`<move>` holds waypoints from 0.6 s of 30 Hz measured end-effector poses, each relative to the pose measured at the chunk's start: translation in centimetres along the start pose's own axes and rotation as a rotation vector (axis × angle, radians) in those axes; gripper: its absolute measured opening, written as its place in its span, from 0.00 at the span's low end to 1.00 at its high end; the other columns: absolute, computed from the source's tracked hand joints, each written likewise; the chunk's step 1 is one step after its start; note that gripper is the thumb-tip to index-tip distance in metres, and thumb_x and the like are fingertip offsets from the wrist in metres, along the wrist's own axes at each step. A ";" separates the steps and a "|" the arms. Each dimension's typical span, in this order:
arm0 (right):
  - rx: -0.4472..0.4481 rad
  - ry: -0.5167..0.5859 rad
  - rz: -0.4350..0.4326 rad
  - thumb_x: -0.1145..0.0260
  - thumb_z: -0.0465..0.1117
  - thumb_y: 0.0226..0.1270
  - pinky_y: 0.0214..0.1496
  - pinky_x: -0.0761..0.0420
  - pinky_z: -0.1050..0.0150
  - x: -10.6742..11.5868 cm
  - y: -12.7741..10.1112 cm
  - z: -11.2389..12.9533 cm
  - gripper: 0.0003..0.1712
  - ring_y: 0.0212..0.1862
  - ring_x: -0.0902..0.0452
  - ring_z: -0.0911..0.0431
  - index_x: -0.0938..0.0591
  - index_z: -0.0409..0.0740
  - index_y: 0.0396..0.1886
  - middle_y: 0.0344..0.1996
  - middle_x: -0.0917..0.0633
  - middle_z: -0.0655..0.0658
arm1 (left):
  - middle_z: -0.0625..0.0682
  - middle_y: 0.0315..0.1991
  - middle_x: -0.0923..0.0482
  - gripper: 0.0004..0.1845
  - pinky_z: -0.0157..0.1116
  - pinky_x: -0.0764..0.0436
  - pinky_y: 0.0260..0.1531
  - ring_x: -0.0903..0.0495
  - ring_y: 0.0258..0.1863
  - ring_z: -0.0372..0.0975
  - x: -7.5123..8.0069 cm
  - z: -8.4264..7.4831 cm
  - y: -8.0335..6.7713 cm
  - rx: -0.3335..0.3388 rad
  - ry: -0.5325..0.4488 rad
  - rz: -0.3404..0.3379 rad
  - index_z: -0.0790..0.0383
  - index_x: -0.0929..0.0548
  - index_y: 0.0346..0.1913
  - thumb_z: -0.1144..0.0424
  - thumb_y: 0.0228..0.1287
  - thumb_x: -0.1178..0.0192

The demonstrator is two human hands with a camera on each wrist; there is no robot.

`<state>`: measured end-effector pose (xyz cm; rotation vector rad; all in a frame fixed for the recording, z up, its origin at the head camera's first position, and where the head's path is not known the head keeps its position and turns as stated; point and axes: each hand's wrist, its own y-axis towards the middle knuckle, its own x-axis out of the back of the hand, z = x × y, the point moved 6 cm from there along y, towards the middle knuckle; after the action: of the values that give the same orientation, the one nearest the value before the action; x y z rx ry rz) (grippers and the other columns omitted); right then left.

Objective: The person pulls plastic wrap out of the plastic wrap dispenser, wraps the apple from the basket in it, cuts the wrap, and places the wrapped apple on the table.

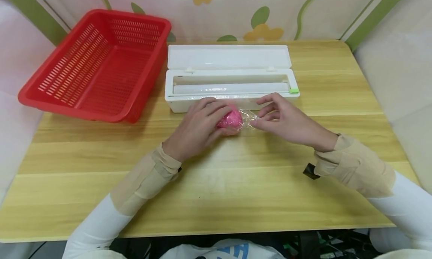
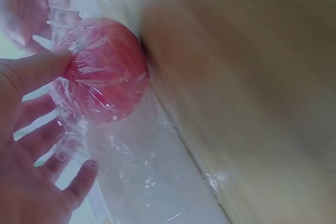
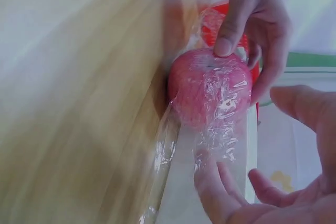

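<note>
A red apple point(image 1: 231, 119), wrapped in clear cling film, is on the table right in front of the white cling film box point(image 1: 229, 101). My left hand point(image 1: 202, 126) grips it from the left; in the left wrist view the thumb point(image 2: 50, 68) presses on the film over the apple point(image 2: 107, 72). Loose film point(image 1: 249, 118) sticks out on the apple's right side. There my right hand point(image 1: 283, 118) has its fingers spread, their tips at the film. The right wrist view shows crumpled film point(image 3: 223, 140) beside those fingers. Whether they touch it, I cannot tell.
The box's lid point(image 1: 229, 57) stands open behind a roll of film point(image 1: 229, 88), and a green slider point(image 1: 294, 90) sits at its right end. A red plastic basket point(image 1: 135, 98) stands at the back left of the wooden table point(image 1: 216, 199). A flowered cloth hangs behind.
</note>
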<state>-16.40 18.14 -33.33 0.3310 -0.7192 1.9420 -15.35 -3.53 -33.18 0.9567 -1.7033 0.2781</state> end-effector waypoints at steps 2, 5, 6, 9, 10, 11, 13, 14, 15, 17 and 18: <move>0.014 0.000 -0.020 0.27 0.53 0.72 0.62 0.16 0.56 0.4 -0.6 -0.2 0.39 0.61 0.18 0.48 0.33 0.46 0.74 0.60 0.20 0.41 | 0.54 0.71 0.22 0.30 0.55 0.29 0.73 0.28 0.71 0.52 0.0 0.0 0.1 0.008 -0.009 0.009 0.58 0.22 0.72 0.54 0.70 0.29; 0.048 -0.044 -0.048 0.27 0.48 0.73 0.63 0.16 0.57 0.8 -1.3 -0.6 0.35 0.57 0.17 0.50 0.31 0.45 0.73 0.56 0.17 0.42 | 0.54 0.71 0.22 0.30 0.54 0.29 0.73 0.28 0.70 0.51 -0.1 0.1 0.1 0.015 -0.018 0.017 0.58 0.22 0.72 0.54 0.70 0.29; 0.063 -0.065 -0.054 0.27 0.46 0.73 0.61 0.15 0.58 0.8 -1.4 -0.8 0.34 0.55 0.16 0.51 0.30 0.44 0.72 0.53 0.15 0.42 | 0.54 0.71 0.22 0.30 0.54 0.29 0.73 0.27 0.70 0.51 -0.1 0.1 0.2 0.014 -0.021 0.017 0.58 0.22 0.72 0.55 0.70 0.29; 0.103 -0.111 -0.067 0.27 0.42 0.73 0.54 0.14 0.63 0.8 -1.6 -1.7 0.30 0.47 0.15 0.55 0.28 0.44 0.70 0.44 0.11 0.45 | 0.55 0.71 0.22 0.30 0.53 0.29 0.73 0.27 0.69 0.51 0.0 0.1 0.1 0.012 -0.030 0.018 0.59 0.22 0.72 0.56 0.71 0.29; 0.125 -0.118 -0.069 0.28 0.41 0.73 0.52 0.14 0.64 0.7 -1.6 -2.0 0.29 0.45 0.14 0.55 0.27 0.44 0.69 0.41 0.11 0.45 | 0.55 0.71 0.22 0.30 0.53 0.29 0.73 0.27 0.69 0.51 -0.1 0.1 0.1 0.013 -0.033 0.019 0.59 0.22 0.72 0.56 0.71 0.29; 0.145 -0.120 -0.072 0.28 0.40 0.74 0.48 0.15 0.66 0.7 -1.7 -2.2 0.27 0.43 0.14 0.55 0.26 0.42 0.68 0.39 0.10 0.44 | 0.55 0.71 0.22 0.29 0.53 0.29 0.73 0.27 0.69 0.51 -0.1 0.1 0.1 0.013 -0.034 0.021 0.60 0.22 0.72 0.56 0.71 0.29; 0.180 -0.109 -0.080 0.30 0.38 0.75 0.42 0.18 0.68 0.6 -1.7 -2.8 0.23 0.40 0.14 0.57 0.24 0.41 0.65 0.37 0.10 0.44 | 0.55 0.71 0.22 0.30 0.52 0.30 0.74 0.27 0.69 0.50 -0.1 0.2 0.2 0.019 -0.036 0.032 0.59 0.22 0.72 0.56 0.71 0.29; 0.193 -0.097 -0.083 0.30 0.37 0.75 0.40 0.20 0.68 0.5 -1.7 -2.9 0.22 0.39 0.14 0.56 0.24 0.40 0.64 0.36 0.10 0.43 | 0.54 0.72 0.22 0.30 0.52 0.30 0.74 0.26 0.69 0.50 -0.1 0.3 0.2 0.022 -0.040 0.038 0.59 0.22 0.72 0.56 0.71 0.30; 0.209 -0.088 -0.086 0.31 0.36 0.75 0.38 0.22 0.68 0.3 -1.7 -3.1 0.20 0.37 0.15 0.56 0.23 0.39 0.63 0.35 0.10 0.42 | 0.54 0.72 0.22 0.30 0.52 0.30 0.74 0.26 0.69 0.50 -0.1 0.3 0.2 0.025 -0.041 0.043 0.59 0.22 0.72 0.56 0.71 0.30; 0.233 -0.071 -0.089 0.32 0.34 0.75 0.34 0.25 0.68 0.0 -1.6 -3.4 0.18 0.33 0.17 0.56 0.24 0.37 0.61 0.32 0.10 0.42 | 0.54 0.72 0.23 0.30 0.52 0.31 0.75 0.26 0.70 0.49 0.0 0.3 0.3 0.027 -0.045 0.048 0.58 0.22 0.72 0.56 0.71 0.29; 0.241 -0.068 -0.092 0.32 0.33 0.75 0.33 0.25 0.68 -0.3 -1.5 -3.4 0.18 0.31 0.18 0.56 0.24 0.37 0.60 0.30 0.11 0.43 | 0.54 0.72 0.23 0.30 0.52 0.31 0.75 0.26 0.70 0.49 0.0 0.4 0.3 0.028 -0.050 0.050 0.58 0.22 0.72 0.56 0.70 0.29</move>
<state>-14.66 20.56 -35.64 0.5702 -0.5032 1.9398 -15.80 -3.58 -33.23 0.9497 -1.7750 0.3138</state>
